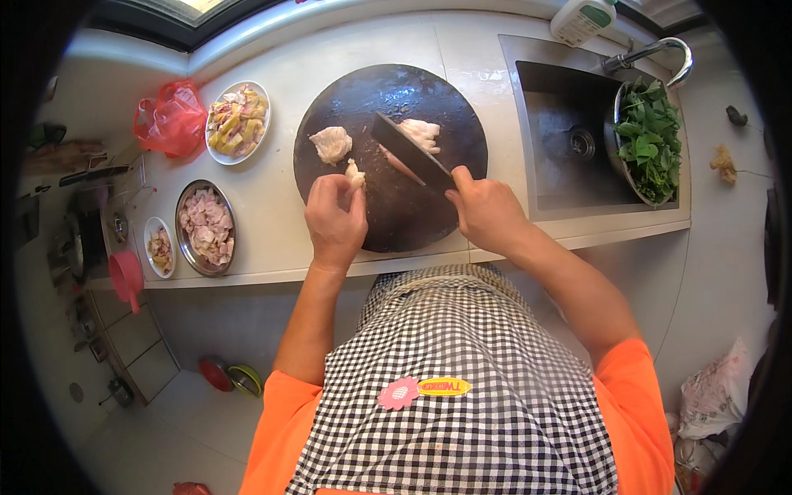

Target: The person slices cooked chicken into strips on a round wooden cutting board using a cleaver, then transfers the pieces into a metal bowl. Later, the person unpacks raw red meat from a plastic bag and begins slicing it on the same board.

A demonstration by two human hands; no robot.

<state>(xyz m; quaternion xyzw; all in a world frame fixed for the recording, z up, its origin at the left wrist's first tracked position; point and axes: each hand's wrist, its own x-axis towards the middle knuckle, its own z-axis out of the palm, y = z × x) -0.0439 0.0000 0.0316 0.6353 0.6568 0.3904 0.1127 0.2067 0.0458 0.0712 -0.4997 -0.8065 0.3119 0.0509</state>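
Note:
My right hand (492,213) grips a cleaver (411,151), its broad blade slanting up and left over a round dark chopping board (396,216). Between the thumb and fingers of my left hand (337,216) is a small pale piece of meat (354,175), held near the board's left side. A larger pale lump of meat (331,145) lies just beyond that hand. Behind the blade rest several pale meat strips (422,133), partly covered by it. One thin pinkish strip (402,167) lies along the blade's near side.
Left of the board are an oval plate of yellowish pieces (266,127), a steel dish of cut meat (231,247), a small plate (148,238) and a red plastic bag (170,120). To the right, a steel bowl of leafy greens (646,142) sits at the sink (538,201) below a faucet (649,49).

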